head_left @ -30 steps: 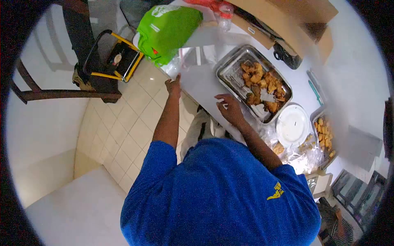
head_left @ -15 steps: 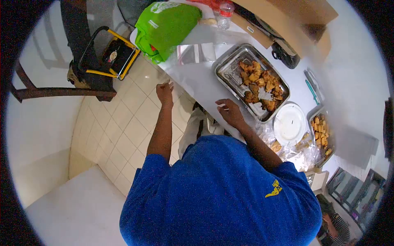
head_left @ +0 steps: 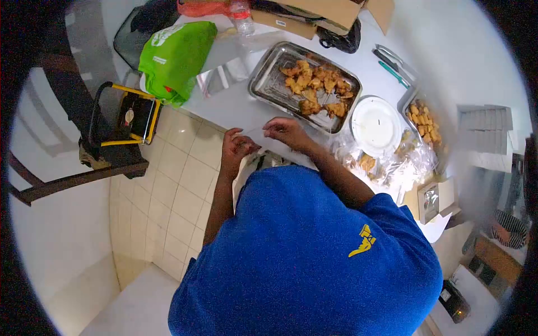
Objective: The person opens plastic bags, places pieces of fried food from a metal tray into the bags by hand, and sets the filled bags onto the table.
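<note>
My left hand (head_left: 236, 150) and my right hand (head_left: 288, 134) are close together at the table's near edge, fingers bent inward. Both pinch a thin, see-through plastic bag (head_left: 256, 138), whose outline is faint. Just beyond my right hand is a metal tray (head_left: 269, 96) with browned fried pieces (head_left: 314, 78) spread over its far and right side. Flat clear plastic bags (head_left: 221, 78) lie on the table to the left of the tray.
A green bag (head_left: 178, 59) and a bottle (head_left: 242, 19) stand farther back. White plates (head_left: 376, 126), crumpled clear plastic (head_left: 392, 168), a second food tray (head_left: 424, 120) and a teal pen-like item (head_left: 394, 74) are to the right. A yellow-framed step stool (head_left: 129, 115) stands on the floor, left.
My hands have come together from apart, and a clear plastic bag now shows between them. The view has shifted, so the table things appear farther left.
</note>
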A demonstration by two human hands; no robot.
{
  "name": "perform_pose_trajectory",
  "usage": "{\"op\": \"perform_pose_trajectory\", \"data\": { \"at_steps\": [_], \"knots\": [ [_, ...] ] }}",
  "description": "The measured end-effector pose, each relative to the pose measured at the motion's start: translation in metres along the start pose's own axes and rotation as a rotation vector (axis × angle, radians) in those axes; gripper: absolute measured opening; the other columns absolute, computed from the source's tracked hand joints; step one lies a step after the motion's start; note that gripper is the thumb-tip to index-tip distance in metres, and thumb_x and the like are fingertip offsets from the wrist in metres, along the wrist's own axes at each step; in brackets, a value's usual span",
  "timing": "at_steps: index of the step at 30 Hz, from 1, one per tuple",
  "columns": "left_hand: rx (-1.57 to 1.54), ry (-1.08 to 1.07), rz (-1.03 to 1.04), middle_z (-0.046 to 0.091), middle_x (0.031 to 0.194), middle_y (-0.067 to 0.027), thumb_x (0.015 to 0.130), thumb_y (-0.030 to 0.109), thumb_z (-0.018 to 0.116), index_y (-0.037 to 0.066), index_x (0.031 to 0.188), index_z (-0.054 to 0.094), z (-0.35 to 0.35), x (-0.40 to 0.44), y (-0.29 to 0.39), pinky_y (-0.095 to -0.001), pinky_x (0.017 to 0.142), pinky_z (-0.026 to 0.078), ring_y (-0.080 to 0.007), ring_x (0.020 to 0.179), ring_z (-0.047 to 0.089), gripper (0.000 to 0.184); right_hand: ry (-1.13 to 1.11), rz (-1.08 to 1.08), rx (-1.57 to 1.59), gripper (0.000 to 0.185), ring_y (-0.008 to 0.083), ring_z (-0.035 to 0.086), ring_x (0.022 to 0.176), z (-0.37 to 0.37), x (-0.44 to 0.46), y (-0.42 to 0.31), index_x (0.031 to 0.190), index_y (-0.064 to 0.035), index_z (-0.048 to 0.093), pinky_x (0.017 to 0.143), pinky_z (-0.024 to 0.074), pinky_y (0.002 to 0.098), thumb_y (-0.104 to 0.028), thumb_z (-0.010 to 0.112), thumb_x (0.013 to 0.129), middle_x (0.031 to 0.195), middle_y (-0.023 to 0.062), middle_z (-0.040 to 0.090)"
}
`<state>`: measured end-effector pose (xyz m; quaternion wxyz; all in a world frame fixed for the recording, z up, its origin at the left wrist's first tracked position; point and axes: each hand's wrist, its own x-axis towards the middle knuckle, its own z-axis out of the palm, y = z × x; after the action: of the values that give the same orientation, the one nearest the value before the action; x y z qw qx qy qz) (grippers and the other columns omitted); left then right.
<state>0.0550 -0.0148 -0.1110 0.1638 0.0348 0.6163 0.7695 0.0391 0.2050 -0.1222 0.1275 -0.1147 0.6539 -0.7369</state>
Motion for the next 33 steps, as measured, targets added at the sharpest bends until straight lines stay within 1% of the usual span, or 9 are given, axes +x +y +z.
{"op": "perform_pose_trajectory", "data": {
  "at_steps": [6, 9, 12, 15, 18, 24, 27, 30, 33],
  "knots": [
    [0.242, -0.135, -0.264, 0.061, 0.092, -0.0063, 0.082, 0.015, 0.064, 0.005, 0.110, 0.055, 0.014, 0.022, 0.061, -0.0302, 0.078, 0.048, -0.0168, 0.088, 0.061, 0.031, 0.085, 0.044, -0.157, 0.021, 0.0129, 0.060, 0.083, -0.005, -0.013, -0.025, 0.094, -0.0058, 0.063, 0.070, 0.0486, 0.0274, -0.024, 0.065, 0.083, 0.090, 0.0034, 0.064],
    [0.462, -0.245, -0.124, 0.063, 0.090, -0.0054, 0.086, 0.019, 0.059, 0.005, 0.104, 0.059, 0.021, 0.029, 0.073, -0.0302, 0.077, 0.049, -0.0171, 0.088, 0.061, 0.023, 0.066, 0.070, -0.227, 0.022, 0.0129, 0.060, 0.080, -0.008, -0.018, -0.040, 0.093, -0.0066, 0.064, 0.070, 0.0487, 0.0279, -0.026, 0.065, 0.083, 0.088, 0.0031, 0.064],
    [0.577, -0.329, -0.151, 0.064, 0.083, -0.0034, 0.083, 0.022, 0.063, 0.004, 0.097, 0.063, 0.033, 0.030, 0.087, -0.0268, 0.074, 0.048, -0.0129, 0.082, 0.061, 0.022, 0.086, 0.043, -0.199, 0.023, 0.0126, 0.060, 0.079, -0.011, -0.019, -0.035, 0.092, -0.0057, 0.064, 0.069, 0.0485, 0.0278, -0.026, 0.066, 0.082, 0.087, 0.0031, 0.064],
    [0.669, -0.256, -0.205, 0.065, 0.080, -0.0034, 0.083, 0.022, 0.064, 0.004, 0.095, 0.065, 0.034, 0.035, 0.083, -0.0257, 0.071, 0.047, -0.0114, 0.077, 0.059, 0.022, 0.072, 0.055, -0.124, 0.023, 0.0129, 0.060, 0.081, -0.015, -0.017, -0.018, 0.090, -0.0047, 0.064, 0.069, 0.0481, 0.0277, -0.025, 0.066, 0.082, 0.088, 0.0037, 0.064],
    [0.588, -0.191, -0.161, 0.063, 0.077, -0.0042, 0.081, 0.022, 0.067, 0.003, 0.088, 0.064, 0.026, 0.037, 0.068, -0.0261, 0.067, 0.046, -0.0115, 0.071, 0.057, 0.021, 0.124, -0.072, -0.185, 0.023, 0.0141, 0.060, 0.080, -0.017, -0.016, -0.019, 0.088, -0.0037, 0.064, 0.069, 0.0480, 0.0283, -0.025, 0.067, 0.081, 0.088, 0.0048, 0.064],
    [0.793, -0.203, -0.248, 0.061, 0.074, -0.0044, 0.081, 0.024, 0.066, 0.003, 0.076, 0.058, 0.038, 0.022, 0.086, -0.0281, 0.070, 0.048, -0.0136, 0.070, 0.057, 0.024, 0.128, -0.003, -0.205, 0.020, 0.0175, 0.061, 0.080, -0.015, -0.018, -0.034, 0.082, -0.0038, 0.065, 0.072, 0.0486, 0.0298, -0.024, 0.069, 0.078, 0.088, 0.0066, 0.064],
    [0.645, -0.135, -0.132, 0.063, 0.075, -0.0048, 0.082, 0.022, 0.065, 0.002, 0.079, 0.061, 0.045, 0.025, 0.076, -0.0273, 0.070, 0.047, -0.0131, 0.070, 0.057, 0.021, 0.082, -0.034, -0.225, 0.020, 0.0175, 0.062, 0.080, -0.017, -0.017, -0.035, 0.081, -0.0038, 0.066, 0.073, 0.0487, 0.0294, -0.023, 0.070, 0.077, 0.089, 0.0074, 0.064],
    [0.429, -0.160, -0.247, 0.065, 0.077, -0.0063, 0.083, 0.018, 0.064, 0.000, 0.084, 0.063, 0.053, 0.029, 0.083, -0.0270, 0.069, 0.047, -0.0132, 0.070, 0.058, 0.018, 0.061, -0.058, -0.253, 0.021, 0.0177, 0.062, 0.080, -0.019, -0.015, -0.040, 0.079, -0.0034, 0.065, 0.073, 0.0487, 0.0294, -0.023, 0.071, 0.076, 0.091, 0.0080, 0.065],
    [0.510, -0.196, -0.234, 0.066, 0.079, -0.0083, 0.083, 0.015, 0.062, -0.001, 0.090, 0.064, 0.047, 0.034, 0.075, -0.0271, 0.068, 0.048, -0.0141, 0.070, 0.060, 0.018, 0.128, -0.093, -0.295, 0.021, 0.0179, 0.062, 0.079, -0.018, -0.015, -0.035, 0.074, -0.0036, 0.063, 0.073, 0.0488, 0.0293, -0.023, 0.071, 0.076, 0.093, 0.0078, 0.065]
  ]
}}
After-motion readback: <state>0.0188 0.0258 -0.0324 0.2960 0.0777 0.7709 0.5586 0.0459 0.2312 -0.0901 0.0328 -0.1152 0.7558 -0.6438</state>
